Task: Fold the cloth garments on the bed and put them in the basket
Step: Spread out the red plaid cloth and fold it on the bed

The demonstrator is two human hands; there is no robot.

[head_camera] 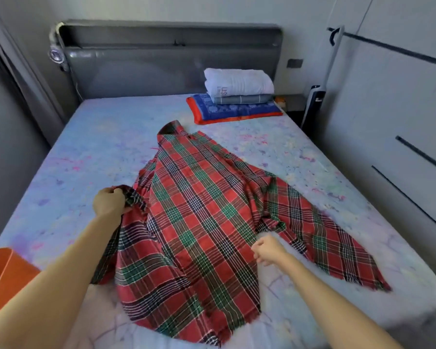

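Note:
A large red, green and black plaid cloth (207,210) lies spread and rumpled across the middle of the bed (91,147). My left hand (108,201) grips a bunched corner of the cloth at its left edge, lifted slightly off the sheet. My right hand (268,250) hovers over the cloth's right-middle part, blurred, fingers loosely curled, holding nothing that I can see. An orange basket (8,275) shows at the lower left, beside the bed's near corner.
A stack of folded items (237,96) sits near the grey headboard (171,61): a white one on a grey one on a blue and orange one. A white wardrobe (393,117) stands along the right side.

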